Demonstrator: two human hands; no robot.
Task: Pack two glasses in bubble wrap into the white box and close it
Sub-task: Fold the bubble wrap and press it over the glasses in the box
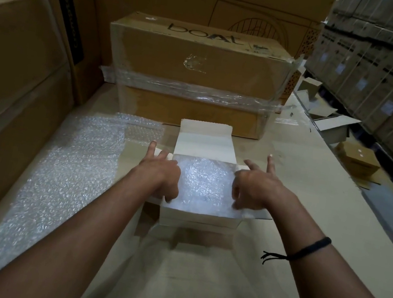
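The white box (198, 219) stands open in the middle of the work surface, its lid flap (204, 141) raised at the far side. Bubble wrap (203, 185) fills the inside; the glasses themselves are hidden beneath it. My left hand (160, 172) rests on the box's left edge, fingers stretched over the left side flap and thumb down inside against the wrap. My right hand (253, 185) lies on the right edge, fingers spread over the right side flap and thumb touching the wrap.
A long sheet of spare bubble wrap (60, 178) lies left of the box. A taped brown carton (197, 76) stands just behind it, with bigger cartons (5, 90) on the left. Small boxes (357, 160) and stacked goods sit at right.
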